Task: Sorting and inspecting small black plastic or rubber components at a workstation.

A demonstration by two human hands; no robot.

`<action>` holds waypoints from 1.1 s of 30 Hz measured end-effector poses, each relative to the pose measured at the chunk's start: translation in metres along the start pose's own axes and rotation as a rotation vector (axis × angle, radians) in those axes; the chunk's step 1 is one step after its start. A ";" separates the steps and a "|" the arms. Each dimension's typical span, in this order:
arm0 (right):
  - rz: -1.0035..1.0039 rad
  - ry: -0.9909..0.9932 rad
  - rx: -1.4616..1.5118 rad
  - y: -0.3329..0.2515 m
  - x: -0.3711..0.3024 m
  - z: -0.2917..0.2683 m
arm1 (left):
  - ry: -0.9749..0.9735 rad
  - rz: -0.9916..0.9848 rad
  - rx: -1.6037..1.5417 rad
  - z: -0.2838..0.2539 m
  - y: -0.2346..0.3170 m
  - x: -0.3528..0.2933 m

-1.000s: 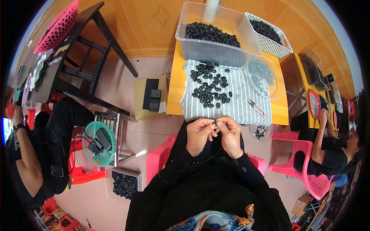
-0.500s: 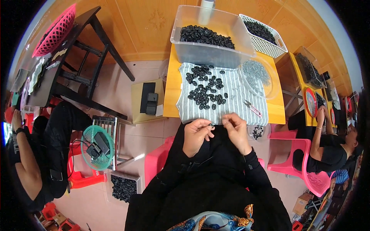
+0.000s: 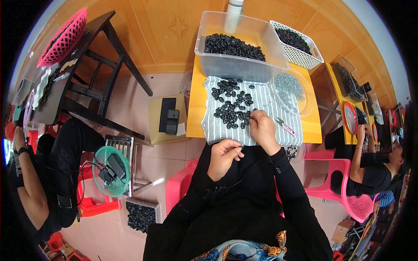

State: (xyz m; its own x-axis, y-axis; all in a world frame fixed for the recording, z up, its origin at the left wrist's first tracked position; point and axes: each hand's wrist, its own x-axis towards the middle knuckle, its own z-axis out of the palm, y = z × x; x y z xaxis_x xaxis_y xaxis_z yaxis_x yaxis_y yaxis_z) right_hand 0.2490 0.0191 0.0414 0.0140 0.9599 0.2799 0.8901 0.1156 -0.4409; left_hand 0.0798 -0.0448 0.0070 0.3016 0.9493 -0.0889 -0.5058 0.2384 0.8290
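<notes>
Over my lap at the cloth's near edge, my left hand [image 3: 223, 160] is closed in a pinch; a tiny dark bit shows at its fingertips, too small to name. My right hand [image 3: 264, 132] reaches over the grey-and-white striped cloth [image 3: 265, 100], its thumb and fingers drawn together at the right edge of a spread of small black oval pieces [image 3: 233, 116]. What its fingertips hold, if anything, is hidden. Right of this hand lie thread snips [image 3: 286, 126] with a pink handle. Beyond them stands a clear round tray [image 3: 310, 103] of small silvery pieces.
A clear plastic bin [image 3: 241, 69] of black pieces stands at the table's back, beside a white basket [image 3: 314, 60] and a bottle [image 3: 234, 8]. Co-workers sit left and right. A green basket [image 3: 99, 174] with devices and a dark table [image 3: 48, 100] are at left.
My right hand has moved from beside the left hand, forward and slightly left, to the black pieces. The left hand has shifted slightly down and stays pinched.
</notes>
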 end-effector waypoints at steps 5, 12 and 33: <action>-0.085 0.068 0.033 0.005 -0.013 -0.016 | -0.007 -0.029 -0.027 0.000 0.004 0.000; -0.314 0.121 0.042 0.030 -0.038 -0.030 | 0.009 -0.036 0.015 0.004 0.005 -0.001; -0.132 0.088 0.376 0.000 -0.042 -0.007 | 0.054 -0.016 0.033 0.001 0.003 0.000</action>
State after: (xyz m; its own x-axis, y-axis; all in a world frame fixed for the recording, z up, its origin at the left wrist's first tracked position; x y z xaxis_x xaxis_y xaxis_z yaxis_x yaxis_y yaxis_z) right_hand 0.2516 -0.0229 0.0360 -0.0361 0.9070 0.4195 0.6587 0.3373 -0.6725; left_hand 0.0791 -0.0440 0.0094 0.2651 0.9552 -0.1313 -0.4742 0.2478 0.8448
